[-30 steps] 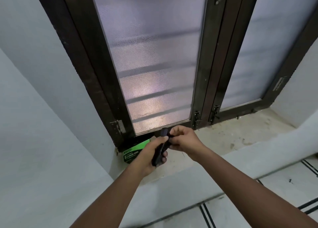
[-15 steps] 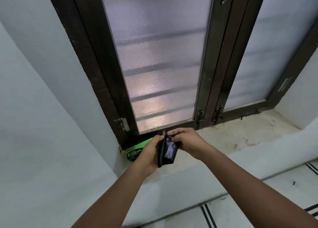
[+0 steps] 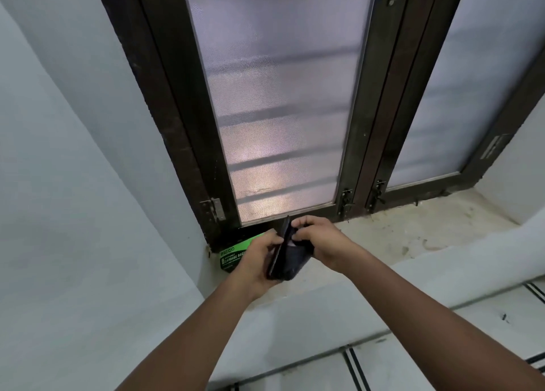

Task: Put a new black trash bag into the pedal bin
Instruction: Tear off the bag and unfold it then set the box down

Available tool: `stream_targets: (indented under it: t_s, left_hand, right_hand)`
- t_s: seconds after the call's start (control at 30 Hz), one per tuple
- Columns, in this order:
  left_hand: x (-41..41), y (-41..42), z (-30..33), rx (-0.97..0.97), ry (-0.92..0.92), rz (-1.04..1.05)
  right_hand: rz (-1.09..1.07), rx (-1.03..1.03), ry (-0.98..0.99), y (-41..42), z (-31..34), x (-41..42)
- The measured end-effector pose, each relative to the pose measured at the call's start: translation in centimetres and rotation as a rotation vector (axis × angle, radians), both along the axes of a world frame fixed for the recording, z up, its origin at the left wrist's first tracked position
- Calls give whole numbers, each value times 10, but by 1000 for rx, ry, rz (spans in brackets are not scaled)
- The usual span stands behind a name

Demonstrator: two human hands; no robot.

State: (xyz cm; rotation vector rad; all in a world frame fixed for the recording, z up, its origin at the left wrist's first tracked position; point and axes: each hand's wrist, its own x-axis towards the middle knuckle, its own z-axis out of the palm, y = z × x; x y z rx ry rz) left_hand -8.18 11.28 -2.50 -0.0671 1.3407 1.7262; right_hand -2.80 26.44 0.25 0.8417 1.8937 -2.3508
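Note:
A folded black trash bag is held upright over the window sill between both hands. My left hand grips its left edge and lower part. My right hand pinches a layer at its top right and pulls it sideways, so the bag is partly spread. Behind my left hand lies a green and black garbage bag packet in the sill's left corner, partly hidden. The pedal bin is not in view.
The stained concrete window sill runs to the right below a dark-framed frosted window. White walls close in at left and far right. A white ledge drops to a tiled floor with dark lines.
The bag went from a narrow folded strip to a partly spread shape as my right hand drew a layer away to the right. Both hands stayed above the sill.

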Motion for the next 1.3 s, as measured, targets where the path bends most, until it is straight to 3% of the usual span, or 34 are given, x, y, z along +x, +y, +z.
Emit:
stream_targets:
  t_s: [0.17,0.3,0.47,0.77,1.03,1.3]
  left_hand:
    - [2,2,3,-29,38,25]
    - [-4,1,-2,-15,36,70]
    - [-1,0,1,-4,95,-4]
    - [-6,-2,-2,-38,33,75]
    - [-2,-2,-1,-73,29,113]
    - [-2,-1,6,-10,68,65]
  right_hand:
    - [75,171,57,2,5,3]
    - [113,410,-36,9,8,5]
    - [112,534,-63,9,6,9]
    - [125,418,-25,9,8,8]
    - [40,425,-108,8,2,-1]
    - [91,439,0,7,2,7]
